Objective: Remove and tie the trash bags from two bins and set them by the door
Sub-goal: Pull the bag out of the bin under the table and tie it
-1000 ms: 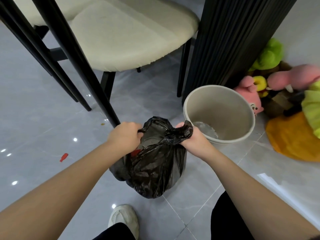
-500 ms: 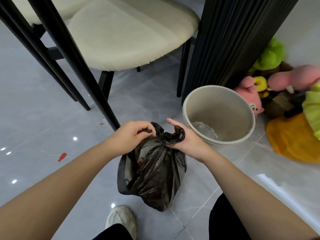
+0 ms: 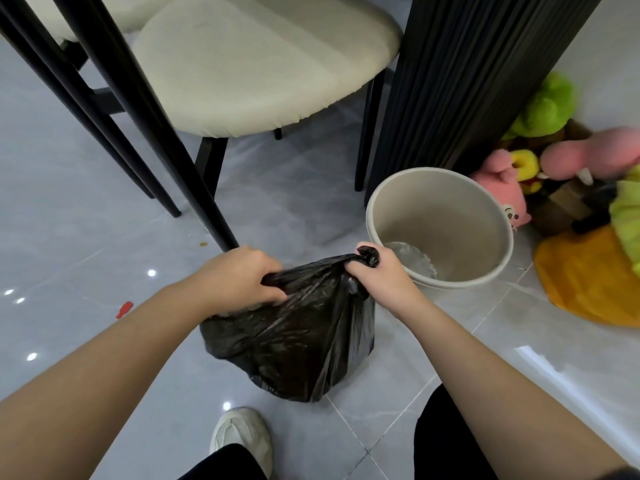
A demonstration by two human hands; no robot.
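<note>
Two fists, our left hand (image 3: 239,282) and right hand (image 3: 381,275), each pinch a corner of the crumpled black plastic trash bag (image 3: 294,341) on the floor just beside the round beige plastic bin (image 3: 377,206). Pulling hard, we judge, could tear the thin film.

Glossy grey floor tiles (image 3: 277,188) reflect small ceiling lights. A cream-cushioned chair (image 3: 263,64) on black legs stands beside a black fluted column (image 3: 467,74). Plush toys (image 3: 554,143) lie against the white wall (image 3: 609,36).

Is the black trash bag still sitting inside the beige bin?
No, the black trash bag stands on the floor beside the beige bin, gripped at its top by the left hand and right hand.
</note>
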